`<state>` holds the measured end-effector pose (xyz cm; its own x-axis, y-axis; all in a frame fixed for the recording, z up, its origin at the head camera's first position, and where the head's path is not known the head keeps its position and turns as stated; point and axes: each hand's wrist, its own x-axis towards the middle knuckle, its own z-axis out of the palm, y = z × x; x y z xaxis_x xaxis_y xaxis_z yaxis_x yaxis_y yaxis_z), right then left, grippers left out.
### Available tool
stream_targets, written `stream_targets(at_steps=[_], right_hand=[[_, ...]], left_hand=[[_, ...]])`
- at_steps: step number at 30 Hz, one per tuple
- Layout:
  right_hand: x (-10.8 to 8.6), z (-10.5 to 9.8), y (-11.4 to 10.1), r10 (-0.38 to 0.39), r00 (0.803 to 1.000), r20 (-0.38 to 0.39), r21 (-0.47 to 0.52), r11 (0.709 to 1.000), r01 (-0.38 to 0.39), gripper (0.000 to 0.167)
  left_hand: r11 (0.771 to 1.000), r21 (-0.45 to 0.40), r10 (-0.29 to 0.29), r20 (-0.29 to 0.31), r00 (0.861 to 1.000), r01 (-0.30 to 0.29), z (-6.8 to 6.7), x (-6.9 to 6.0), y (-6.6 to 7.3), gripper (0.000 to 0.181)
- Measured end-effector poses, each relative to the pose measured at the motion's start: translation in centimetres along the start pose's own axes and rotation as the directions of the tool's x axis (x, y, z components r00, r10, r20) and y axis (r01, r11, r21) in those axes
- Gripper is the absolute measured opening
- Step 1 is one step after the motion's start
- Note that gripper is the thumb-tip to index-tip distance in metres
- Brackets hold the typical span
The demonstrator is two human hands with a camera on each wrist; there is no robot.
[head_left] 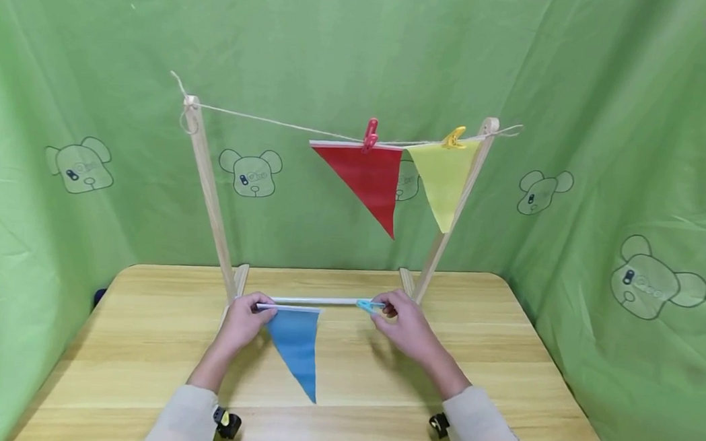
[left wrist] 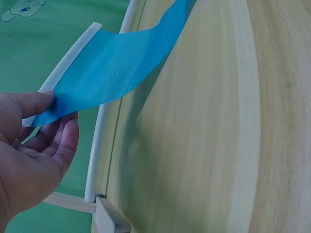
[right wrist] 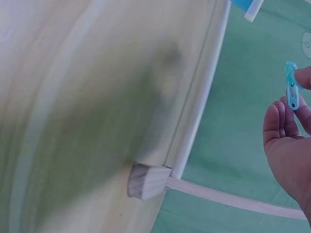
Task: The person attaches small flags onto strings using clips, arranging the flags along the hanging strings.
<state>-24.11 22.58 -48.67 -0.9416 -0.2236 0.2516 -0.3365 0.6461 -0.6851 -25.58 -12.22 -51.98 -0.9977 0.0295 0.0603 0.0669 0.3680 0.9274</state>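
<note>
My left hand (head_left: 248,323) pinches the left end of the white top strip on a blue triangular flag (head_left: 297,342), which hangs point down above the table. Between the thumb and fingers of my right hand (head_left: 406,323) is a light-blue clothespin (head_left: 369,306), a short way right of that flag. In the right wrist view the clothespin (right wrist: 291,86) shows side on. Behind the hands a string (head_left: 274,120) spans two wooden posts. On it hang a red flag (head_left: 370,178) under a red clothespin (head_left: 370,135) and a yellow flag (head_left: 443,179) under a yellow clothespin (head_left: 454,138).
The left post (head_left: 209,185) and right post (head_left: 459,213) stand at the table's back, joined low by a white rod (head_left: 330,301). The wooden table (head_left: 365,417) has rounded far corners. Green curtains (head_left: 363,59) with printed bear heads surround it.
</note>
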Motion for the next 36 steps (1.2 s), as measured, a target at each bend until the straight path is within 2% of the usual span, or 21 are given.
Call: stream_targets(at_steps=[10, 21, 26, 36], right_hand=[[0.3, -1.1, -1.4, -0.044, 0.997, -0.055, -0.001, 0.999, 0.044, 0.022], [1.1, -1.8, -2.4, -0.053, 0.995, -0.082, 0.038, 0.998, 0.056, 0.031], [1.6, -2.3, -2.8, -0.039, 0.995, -0.095, 0.049, 0.998, 0.044, 0.028], [2.0, -3.4, -4.4, -0.122, 0.985, -0.123, 0.015, 0.992, 0.125, 0.028]], left_hand=[[1.000, -0.017, 0.014, -0.054, 0.998, -0.015, -0.4, -0.7, 0.9, 0.008], [0.998, -0.055, 0.011, -0.054, 0.998, -0.014, -1.1, -0.2, 2.5, 0.010], [0.997, -0.074, 0.007, -0.052, 0.999, -0.010, -1.5, -0.3, 3.4, 0.013], [0.997, -0.078, 0.007, -0.088, 0.996, -0.014, -2.1, -0.2, 5.1, 0.014]])
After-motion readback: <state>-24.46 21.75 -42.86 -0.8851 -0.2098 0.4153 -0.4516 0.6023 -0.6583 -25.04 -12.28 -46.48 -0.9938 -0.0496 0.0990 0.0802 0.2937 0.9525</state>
